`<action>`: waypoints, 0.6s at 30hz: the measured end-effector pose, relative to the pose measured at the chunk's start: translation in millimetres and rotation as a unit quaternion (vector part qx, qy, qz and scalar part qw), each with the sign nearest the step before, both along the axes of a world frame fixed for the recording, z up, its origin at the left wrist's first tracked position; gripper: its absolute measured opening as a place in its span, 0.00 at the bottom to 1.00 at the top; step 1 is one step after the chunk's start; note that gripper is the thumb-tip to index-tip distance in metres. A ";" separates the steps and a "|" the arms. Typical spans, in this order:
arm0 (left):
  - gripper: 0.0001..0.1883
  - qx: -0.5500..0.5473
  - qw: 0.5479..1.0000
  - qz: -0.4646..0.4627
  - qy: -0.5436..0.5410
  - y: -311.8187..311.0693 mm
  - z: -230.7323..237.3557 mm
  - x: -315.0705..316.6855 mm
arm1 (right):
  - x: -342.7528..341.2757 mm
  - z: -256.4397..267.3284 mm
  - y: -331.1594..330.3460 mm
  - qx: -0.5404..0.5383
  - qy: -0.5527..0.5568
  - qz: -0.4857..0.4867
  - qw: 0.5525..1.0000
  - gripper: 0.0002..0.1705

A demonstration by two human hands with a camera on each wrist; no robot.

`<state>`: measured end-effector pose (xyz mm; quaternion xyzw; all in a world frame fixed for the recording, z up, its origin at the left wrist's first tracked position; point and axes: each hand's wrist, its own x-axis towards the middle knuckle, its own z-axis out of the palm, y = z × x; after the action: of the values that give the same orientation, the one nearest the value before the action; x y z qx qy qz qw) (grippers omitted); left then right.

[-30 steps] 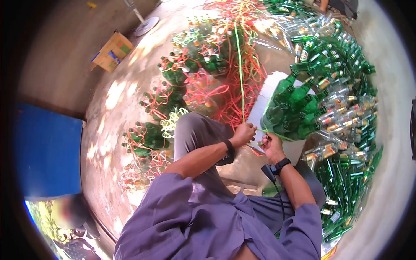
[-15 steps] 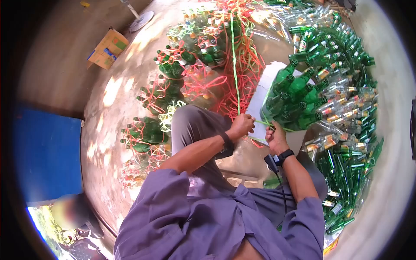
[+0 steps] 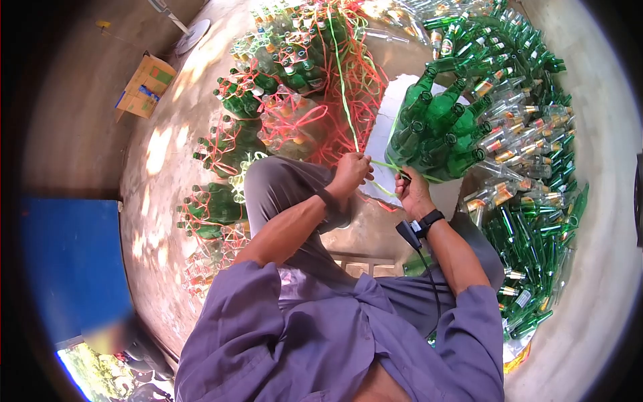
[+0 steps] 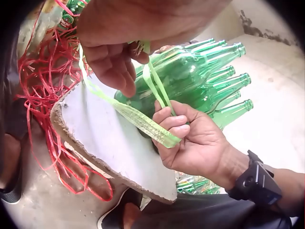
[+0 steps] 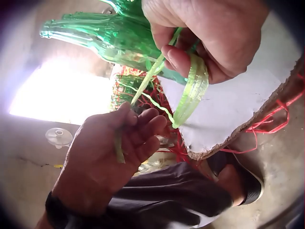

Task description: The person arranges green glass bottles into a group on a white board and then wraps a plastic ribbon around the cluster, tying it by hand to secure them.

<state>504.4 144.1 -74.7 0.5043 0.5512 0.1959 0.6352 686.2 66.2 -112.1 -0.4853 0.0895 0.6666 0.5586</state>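
Observation:
A cluster of green glass bottles [image 3: 435,124] stands on a white board [image 3: 387,107], with a light green plastic strap [image 4: 143,121] running round its lower part. My left hand [image 3: 349,175], to the left of the bottles, pinches one end of the strap between thumb and fingertips. Close beside the bottles' base, my right hand [image 3: 416,195] has its fingers curled around the strap, and a loop hangs from it in the right wrist view. Between the two hands the strap is stretched. Another length of it rises past my left hand across a heap of red strapping [image 3: 341,127].
Bundles of bottles tied with red strapping [image 3: 224,204] stand on the floor at left. Many loose bottles [image 3: 529,268] are piled along the right wall. A cardboard box [image 3: 147,86] and a blue panel [image 3: 74,261] are farther left. My bent knee [image 3: 271,184] is beside my left arm.
My hands have drawn a little farther apart, with the strap stretched between them. The head view has shifted, so the scene sits higher and farther left. The bottle cluster stays on the board.

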 end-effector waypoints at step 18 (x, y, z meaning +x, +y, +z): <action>0.12 0.108 0.990 0.087 -0.029 39.5 -25.9 -16.4 | -21.9 -3.0 12.6 0.032 0.001 0.002 0.999 0.07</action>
<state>488.0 183.6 -100.6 0.5142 0.5499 0.3229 0.5735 664.4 78.8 -115.1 -0.4667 0.0683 0.6706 0.5726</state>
